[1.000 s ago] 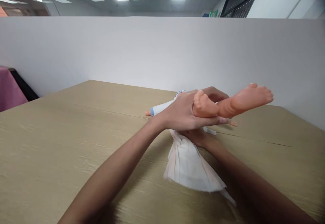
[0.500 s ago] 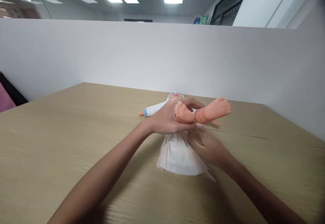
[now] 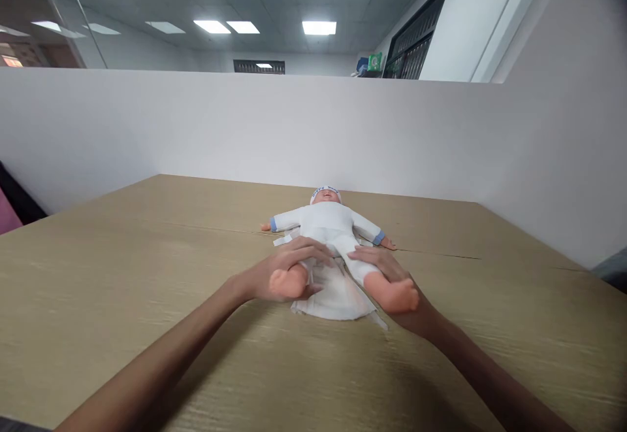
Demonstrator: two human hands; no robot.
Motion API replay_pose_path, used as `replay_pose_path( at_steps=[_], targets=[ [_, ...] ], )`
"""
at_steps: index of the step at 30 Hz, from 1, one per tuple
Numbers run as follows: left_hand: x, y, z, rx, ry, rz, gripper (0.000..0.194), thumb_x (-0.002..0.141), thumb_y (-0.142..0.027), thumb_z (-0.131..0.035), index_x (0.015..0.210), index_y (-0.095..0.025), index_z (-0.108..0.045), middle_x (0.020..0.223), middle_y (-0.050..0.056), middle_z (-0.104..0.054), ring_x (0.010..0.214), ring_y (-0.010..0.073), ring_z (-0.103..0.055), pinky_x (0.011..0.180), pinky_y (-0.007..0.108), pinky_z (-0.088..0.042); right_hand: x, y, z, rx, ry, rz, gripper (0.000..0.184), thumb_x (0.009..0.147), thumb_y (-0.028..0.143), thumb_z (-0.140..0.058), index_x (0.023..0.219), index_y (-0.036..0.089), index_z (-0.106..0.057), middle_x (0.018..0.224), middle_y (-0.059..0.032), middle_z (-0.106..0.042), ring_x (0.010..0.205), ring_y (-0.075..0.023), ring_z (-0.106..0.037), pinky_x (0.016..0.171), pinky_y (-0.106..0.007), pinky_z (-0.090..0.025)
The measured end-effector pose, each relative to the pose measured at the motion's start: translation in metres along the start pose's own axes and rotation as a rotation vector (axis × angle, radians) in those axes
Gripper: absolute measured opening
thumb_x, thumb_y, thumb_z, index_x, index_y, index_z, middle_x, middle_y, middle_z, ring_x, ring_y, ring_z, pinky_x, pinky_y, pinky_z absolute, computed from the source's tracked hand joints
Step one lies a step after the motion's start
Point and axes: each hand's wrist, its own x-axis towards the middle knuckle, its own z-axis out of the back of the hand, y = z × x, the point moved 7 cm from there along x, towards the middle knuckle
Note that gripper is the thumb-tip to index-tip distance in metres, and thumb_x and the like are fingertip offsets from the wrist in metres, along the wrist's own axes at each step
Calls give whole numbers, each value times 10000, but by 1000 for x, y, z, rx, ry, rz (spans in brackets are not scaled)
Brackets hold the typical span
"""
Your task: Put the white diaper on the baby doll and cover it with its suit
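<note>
A baby doll point(image 3: 326, 219) in a white suit with blue cuffs and a lettered white cap lies on its back, head away from me. Under its hips and between its legs spreads an open white diaper point(image 3: 337, 298), a tab showing beside the waist at left. My left hand point(image 3: 289, 265) is wrapped round the doll's leg at left, with the bare foot poking out past the palm. Over the other leg, my right hand point(image 3: 386, 268) curls its fingers above the bare ankle; its thumb is hidden. The doll's legs are spread apart.
The brown tabletop point(image 3: 147, 288) has a seam running across it behind my hands. A white partition point(image 3: 245, 131) stands along the far edge, and a white wall point(image 3: 548, 157) is on the right. Something pink and black point(image 3: 14, 203) shows beyond the left edge.
The doll's legs, held up together in my left hand before, are now lowered and parted. My right hand has moved from beside the diaper onto the leg at right. The view has tilted up.
</note>
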Motion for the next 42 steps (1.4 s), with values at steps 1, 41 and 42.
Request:
replay_pose_path(
  at_steps=[1, 41, 42],
  targets=[
    [-11, 8, -2, 23, 24, 4, 373, 964, -366, -729, 1311, -245, -665, 1387, 98, -676, 1325, 289, -630, 1177, 482, -500, -8, -5, -3, 6, 13, 31, 419, 1065, 292, -489, 1448, 325, -658, 1458, -77, -699, 1411, -300, -626, 1165, -494, -561],
    [-44, 26, -35, 211, 209, 301, 397, 1050, -463, -636, 1383, -247, -628, 1444, 99, -670, 1479, 346, -529, 1204, 524, -497, -39, -27, -10, 197, 404, -58, 427, 1146, 273, -363, 1388, 341, -709, 1640, -6, -562, 1551, -230, -493, 1255, -464, -488],
    [-44, 25, -40, 252, 196, 315, 500, 996, -541, -703, 1385, -241, -613, 1438, 115, -662, 1465, 366, -528, 1190, 536, -501, -38, -21, -10, 164, 398, -77, 368, 1135, 330, -432, 1394, 319, -694, 1634, -32, -567, 1542, -254, -503, 1247, -489, -494]
  ],
)
